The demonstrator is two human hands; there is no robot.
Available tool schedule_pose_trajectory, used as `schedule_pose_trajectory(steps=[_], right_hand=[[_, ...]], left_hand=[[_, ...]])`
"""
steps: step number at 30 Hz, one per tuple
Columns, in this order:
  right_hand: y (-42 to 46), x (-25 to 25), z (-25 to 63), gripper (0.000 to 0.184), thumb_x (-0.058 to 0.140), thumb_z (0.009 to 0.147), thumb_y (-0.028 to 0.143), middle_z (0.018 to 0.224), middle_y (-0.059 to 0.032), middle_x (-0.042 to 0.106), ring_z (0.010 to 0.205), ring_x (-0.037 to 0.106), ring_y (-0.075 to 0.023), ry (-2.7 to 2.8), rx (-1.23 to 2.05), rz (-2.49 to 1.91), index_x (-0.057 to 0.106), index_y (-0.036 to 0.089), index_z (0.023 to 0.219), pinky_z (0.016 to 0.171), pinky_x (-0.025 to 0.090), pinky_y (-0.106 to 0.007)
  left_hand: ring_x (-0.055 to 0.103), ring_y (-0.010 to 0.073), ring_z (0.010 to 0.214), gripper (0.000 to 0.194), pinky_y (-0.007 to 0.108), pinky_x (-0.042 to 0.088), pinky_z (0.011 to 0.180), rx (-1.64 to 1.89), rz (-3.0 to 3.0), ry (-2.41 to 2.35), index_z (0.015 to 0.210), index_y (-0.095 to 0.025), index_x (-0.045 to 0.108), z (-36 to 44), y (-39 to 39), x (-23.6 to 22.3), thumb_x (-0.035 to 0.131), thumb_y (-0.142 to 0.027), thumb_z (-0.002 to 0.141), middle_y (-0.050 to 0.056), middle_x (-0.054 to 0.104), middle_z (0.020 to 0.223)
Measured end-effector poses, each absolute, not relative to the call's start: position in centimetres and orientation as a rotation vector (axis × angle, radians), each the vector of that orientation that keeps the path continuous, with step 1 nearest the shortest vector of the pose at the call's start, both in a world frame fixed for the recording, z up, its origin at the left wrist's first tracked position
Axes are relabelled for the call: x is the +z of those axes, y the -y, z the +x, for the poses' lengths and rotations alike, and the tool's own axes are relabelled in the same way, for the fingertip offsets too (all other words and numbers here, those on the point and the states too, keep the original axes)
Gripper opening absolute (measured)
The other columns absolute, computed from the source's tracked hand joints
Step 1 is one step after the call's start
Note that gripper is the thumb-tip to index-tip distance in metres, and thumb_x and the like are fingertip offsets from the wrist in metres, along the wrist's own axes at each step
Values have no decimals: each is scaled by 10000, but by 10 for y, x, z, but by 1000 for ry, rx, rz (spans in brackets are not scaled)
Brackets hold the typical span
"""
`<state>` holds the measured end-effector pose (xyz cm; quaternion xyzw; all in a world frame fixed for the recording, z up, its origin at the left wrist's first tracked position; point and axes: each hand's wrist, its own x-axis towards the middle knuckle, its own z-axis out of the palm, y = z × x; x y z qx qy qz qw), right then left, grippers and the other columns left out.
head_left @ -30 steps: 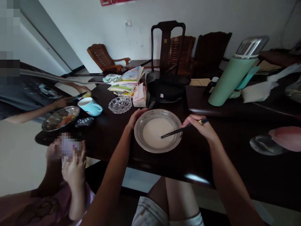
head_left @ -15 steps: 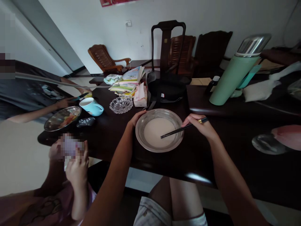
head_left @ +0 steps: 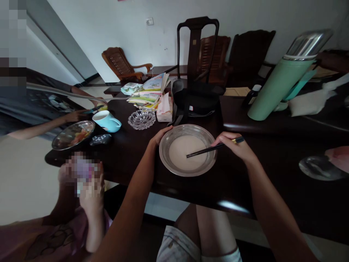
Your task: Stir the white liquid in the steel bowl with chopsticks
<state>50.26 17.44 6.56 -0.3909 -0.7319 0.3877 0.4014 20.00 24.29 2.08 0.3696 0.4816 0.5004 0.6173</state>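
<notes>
Dark tabletop (head_left: 122, 154) supports the metal bowl (head_left: 188, 174); the left hand (head_left: 160, 135) holds its side, best kept steady, while the right hand (head_left: 231, 143) grips chopsticks (head_left: 203, 150), best swept smoothly, low.

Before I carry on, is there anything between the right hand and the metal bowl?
Nothing visible. The right hand is by the right rim of the metal bowl, its chopsticks reaching over unobstructed to the pale liquid. The left hand is at the opposite side. The tissue pack and glass dish lie beyond, off that line.
</notes>
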Motion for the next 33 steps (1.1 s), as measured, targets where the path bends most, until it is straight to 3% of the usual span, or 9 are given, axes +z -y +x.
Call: schedule_pose_trajectory(steps=[2,5,10,14,16,19,22,26,33], right_hand=[[-176,62,497,288,505,874,406,864,-34,726,842,667,-210,1921,994,-963,702,214,788,767,501,-312],[-179,59,499,262,512,871,394,907,-41,720,886,657,-219,1909,913,-992,693,212,819,786,496,-327],[-178,67,514,308,485,889,395,780,-42,718,756,659,-196,1772,782,-1096,699,206,773,736,488,-309],[-174,68,505,327,482,885,415,768,-41,718,752,663,-197,1837,947,-1004,698,204,761,730,492,-309],[-175,64,498,297,503,872,407,846,-44,719,820,661,-201,1928,993,-954,703,207,781,764,489,-315],[-178,61,497,267,521,863,400,895,-48,715,863,654,-204,1939,945,-948,702,209,820,779,486,-324],[-181,63,509,296,508,870,418,820,-43,719,805,659,-203,1834,823,-1039,706,213,791,750,485,-316],[-179,67,515,357,472,882,454,679,-34,707,685,669,-195,1692,927,-1028,685,206,740,677,498,-306],[-180,62,499,285,510,864,409,865,-41,719,840,654,-208,1903,948,-963,697,204,801,769,486,-333]], left_hand=[[550,240,1013,255,390,483,824,1102,860,-1073,1063,-184,609,199,-243,22,510,-348,895,78,567,1153],[567,262,990,304,429,476,838,1049,865,-1040,1115,-132,578,199,-245,25,550,-317,876,95,583,1124],[535,324,1095,236,403,460,899,1059,860,-1097,833,-77,697,206,-233,43,553,-264,841,125,663,1041],[502,351,1104,529,392,479,788,1178,878,-1143,625,-52,692,177,-165,60,323,-332,882,136,615,1107],[452,373,1133,632,425,480,722,1250,885,-1177,575,-121,692,139,-115,58,236,-449,863,48,591,1144],[264,319,1275,312,461,481,861,1689,911,-1380,768,-346,729,71,-50,36,534,-586,730,-106,570,1165],[166,267,1307,377,484,269,1076,1808,909,-1521,1062,-457,640,25,-22,8,532,-610,735,-144,548,1185],[148,186,1323,401,321,-22,1135,1790,873,-1448,1194,-533,510,15,-25,-7,416,-573,806,-164,534,1207],[73,95,1324,421,219,-123,1097,1709,1129,-1264,1267,-568,390,11,-21,-7,268,-515,868,-193,452,1276]])
